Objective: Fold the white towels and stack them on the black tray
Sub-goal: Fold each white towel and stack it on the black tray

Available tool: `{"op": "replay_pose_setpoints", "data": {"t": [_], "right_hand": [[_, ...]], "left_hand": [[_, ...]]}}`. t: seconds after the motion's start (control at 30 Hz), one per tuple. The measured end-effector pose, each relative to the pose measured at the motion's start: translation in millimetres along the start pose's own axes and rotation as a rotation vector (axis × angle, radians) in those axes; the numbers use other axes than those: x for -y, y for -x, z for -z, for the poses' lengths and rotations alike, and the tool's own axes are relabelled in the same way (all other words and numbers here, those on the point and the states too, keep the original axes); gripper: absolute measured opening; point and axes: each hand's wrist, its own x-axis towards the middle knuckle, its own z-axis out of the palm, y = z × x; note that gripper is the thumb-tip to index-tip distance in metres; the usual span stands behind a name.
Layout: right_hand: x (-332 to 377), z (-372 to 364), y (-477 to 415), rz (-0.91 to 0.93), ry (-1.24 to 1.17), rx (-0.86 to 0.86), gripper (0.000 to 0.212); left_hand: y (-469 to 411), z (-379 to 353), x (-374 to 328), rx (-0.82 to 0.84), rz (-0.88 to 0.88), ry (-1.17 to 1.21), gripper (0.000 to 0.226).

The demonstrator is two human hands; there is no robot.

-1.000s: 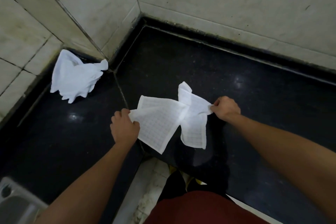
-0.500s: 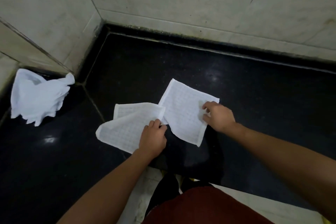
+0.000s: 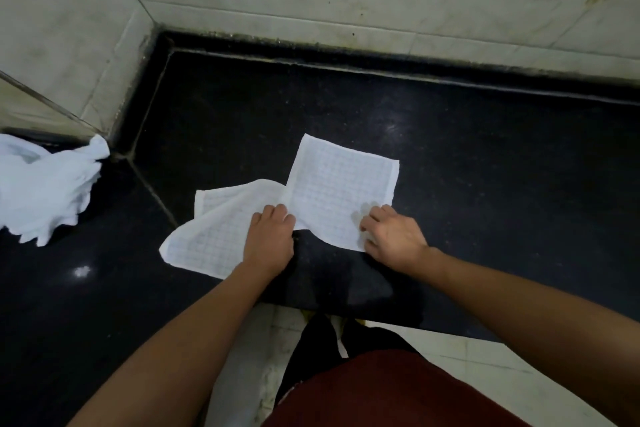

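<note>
The checked towel point(image 3: 341, 184) lies near the front edge of the black worktop point(image 3: 502, 191), its right part flat and its left part rumpled. The right hand point(image 3: 393, 239) presses the flat part with spread fingers. The left hand point(image 3: 268, 241) rests on the rumple with bent fingers; whether it pinches the cloth I cannot tell. It seems best to pin with the right and draw the left part outward until smooth before folding. A second towel point(image 3: 41, 187) lies crumpled well to the left.
</note>
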Motion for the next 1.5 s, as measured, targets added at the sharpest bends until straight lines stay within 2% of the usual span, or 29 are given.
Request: {"op": "replay_pose_setpoints", "data": {"t": [0.1, 0.27, 0.37, 0.47, 0.53, 0.63, 0.7, 0.77, 0.83, 0.97, 1.1, 1.27, 1.5], "right_hand": [[19, -11, 10, 0.061, 0.011, 0.094, 0.043], [15, -23, 14, -0.068, 0.104, 0.120, 0.041], [-1, -26, 24, -0.086, 0.086, 0.089, 0.033], [-18, -30, 39, -0.037, -0.003, -0.049, 0.015], [-28, -32, 51, -0.016, -0.024, -0.087, 0.014], [-37, -35, 67, -0.008, -0.069, -0.066, 0.013], [-41, -31, 72, -0.045, -0.143, -0.010, 0.013], [-44, -21, 72, -0.123, -0.261, 0.034, 0.013], [-50, -8, 64, -0.218, -0.391, 0.006, 0.011], [-63, 19, 33, -0.361, -0.649, -0.118, 0.010], [-69, 27, -6, -0.440, -0.768, -0.208, 0.013], [-69, 26, -40, -0.546, -0.699, -0.197, 0.011], [-72, 17, -62, -0.609, -0.537, -0.142, 0.005]], "left_hand": [[-11, -2, -13, 0.083, -0.048, -0.020, 0.028], [-15, -3, -21, 0.148, -0.044, -0.078, 0.030], [-3, -6, -30, 0.202, -0.093, -0.076, 0.029], [11, -7, -43, 0.242, -0.124, -0.045, 0.020], [19, -7, -48, 0.270, -0.131, -0.009, 0.016], [28, -6, -45, 0.318, -0.180, 0.025, 0.017], [32, -3, -38, 0.348, -0.185, 0.128, 0.015], [31, 4, -31, 0.371, -0.127, 0.298, 0.015], [23, 13, -23, 0.358, -0.060, 0.412, 0.016], [-8, 32, -10, 0.279, 0.105, 0.534, 0.013], [-41, 39, 1, 0.182, 0.271, 0.555, 0.018], [-71, 27, 2, 0.176, 0.449, 0.546, 0.017], [-93, 6, 8, 0.193, 0.538, 0.498, 0.018]]}}
